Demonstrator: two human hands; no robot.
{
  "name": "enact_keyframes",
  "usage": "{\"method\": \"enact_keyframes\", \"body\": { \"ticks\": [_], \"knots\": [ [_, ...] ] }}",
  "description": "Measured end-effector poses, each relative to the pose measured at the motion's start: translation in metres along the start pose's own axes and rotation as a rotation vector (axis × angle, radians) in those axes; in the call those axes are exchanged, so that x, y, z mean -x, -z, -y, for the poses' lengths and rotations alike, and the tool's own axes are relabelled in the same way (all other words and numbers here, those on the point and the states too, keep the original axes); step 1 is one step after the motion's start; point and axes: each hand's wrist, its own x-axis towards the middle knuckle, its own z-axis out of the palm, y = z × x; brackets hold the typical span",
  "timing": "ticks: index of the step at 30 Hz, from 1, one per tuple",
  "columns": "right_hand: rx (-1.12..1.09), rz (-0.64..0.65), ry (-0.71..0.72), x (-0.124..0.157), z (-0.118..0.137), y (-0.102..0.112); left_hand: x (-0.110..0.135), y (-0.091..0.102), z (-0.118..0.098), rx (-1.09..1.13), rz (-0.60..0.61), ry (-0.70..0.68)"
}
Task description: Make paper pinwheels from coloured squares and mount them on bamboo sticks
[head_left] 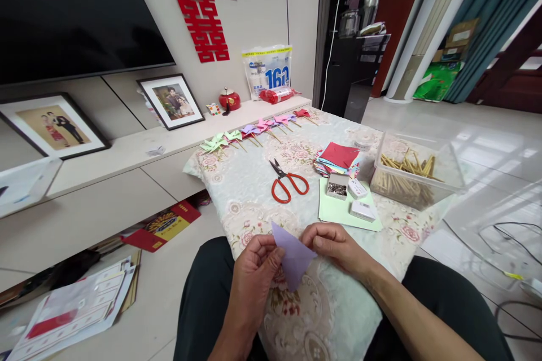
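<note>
A folded purple paper (pixel 294 259), triangular in outline, is held up over the near edge of the table. My left hand (pixel 256 268) pinches its left side between thumb and fingers. At the paper's right corner, my right hand (pixel 332 242) is closed with curled fingers, thumb against that tip. Beyond the hands lie scissors (pixel 289 181) with orange handles, blades slightly apart. Right of them sit a stack of coloured paper (pixel 337 157), an open small box of metal pins (pixel 337 187) and two white boxes (pixel 362 211) on light green sheets (pixel 332 215).
Several paper pinwheels (pixel 249 131) on sticks line the table's far edge. A clear plastic bin (pixel 451 177) of thin wooden sticks (pixel 406 172) stands at the right on the flowered tablecloth (pixel 254 180). Behind are a low cabinet (pixel 122 149), framed photos (pixel 173 102) and a red jar (pixel 230 99).
</note>
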Motion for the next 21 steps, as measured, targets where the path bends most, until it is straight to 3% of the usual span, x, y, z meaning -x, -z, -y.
{"method": "enact_keyframes", "body": {
  "ticks": [7, 21],
  "knots": [
    [-0.088, 0.050, -0.104, 0.0005, 0.0017, -0.0010, 0.0019, -0.0020, 0.0025, 0.026, 0.044, 0.056],
    [-0.110, 0.082, -0.147, 0.0019, 0.0003, -0.0007, 0.0018, -0.0028, 0.0087, 0.061, 0.087, 0.082]
  ]
}}
